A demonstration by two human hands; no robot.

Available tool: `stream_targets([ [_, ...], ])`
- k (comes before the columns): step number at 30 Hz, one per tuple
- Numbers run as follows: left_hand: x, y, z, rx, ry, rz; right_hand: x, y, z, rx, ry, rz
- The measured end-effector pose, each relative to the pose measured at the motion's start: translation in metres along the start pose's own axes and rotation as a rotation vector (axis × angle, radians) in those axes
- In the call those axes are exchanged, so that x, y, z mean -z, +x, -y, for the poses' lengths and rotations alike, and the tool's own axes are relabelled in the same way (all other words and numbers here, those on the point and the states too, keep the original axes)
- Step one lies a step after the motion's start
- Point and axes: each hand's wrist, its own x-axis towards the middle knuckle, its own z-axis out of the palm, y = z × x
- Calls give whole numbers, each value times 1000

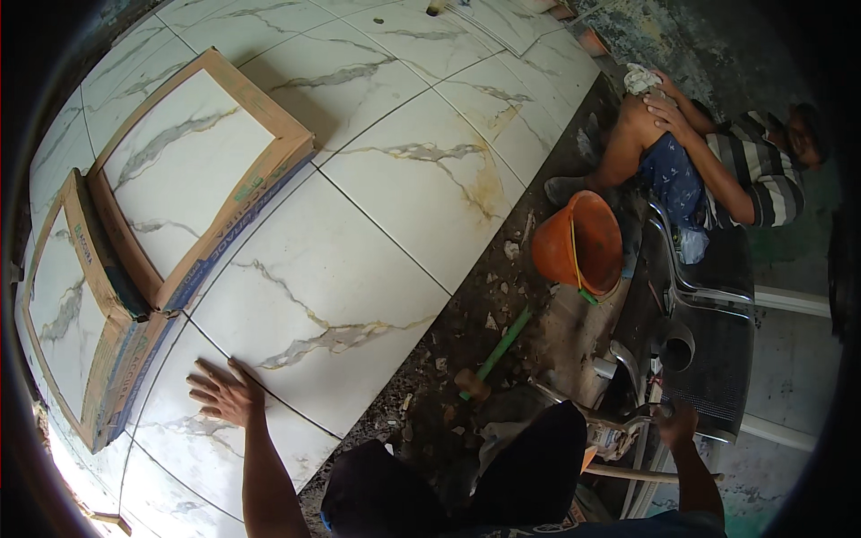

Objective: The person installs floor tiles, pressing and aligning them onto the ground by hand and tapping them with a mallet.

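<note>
My left hand (226, 393) lies flat with fingers spread on a white marble-patterned floor tile (314, 305), close to the joint between two tiles. To its upper left rest two cardboard-edged packs of tiles, a larger pack (193, 148) and a smaller pack (67, 314). On the right, my right hand (676, 423) is curled beside the black metal bench (708, 359), at the end of a greyish metal piece whose kind I cannot make out. A mallet with a green handle (504, 350) lies on the rubble in front of my knees.
An orange bucket (565, 242) with a yellow handle leans on its side past the mallet. Beyond it a person (717, 170) in a striped shirt sits with hands at a raised knee. Broken bits litter the dark rough ground (421, 386) along the tile edge. A grey pipe piece (677, 348) sits on the bench.
</note>
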Motion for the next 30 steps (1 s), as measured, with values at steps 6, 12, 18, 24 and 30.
stream_targets([
  [6,0,1,-1,6,5,12,1,4,5,-30,10,61],
  [12,8,1,-9,22,58,43,-37,-1,-34,16,90,-2],
  [18,8,2,4,3,-97,81,-82,-14,-104,113,-71,-141],
  [24,8,0,7,-33,-170,26,-85,-28,-124,42,-57,93],
  [30,19,28,16,-21,-255,45,-96,-7,-144,99,-72,193],
])
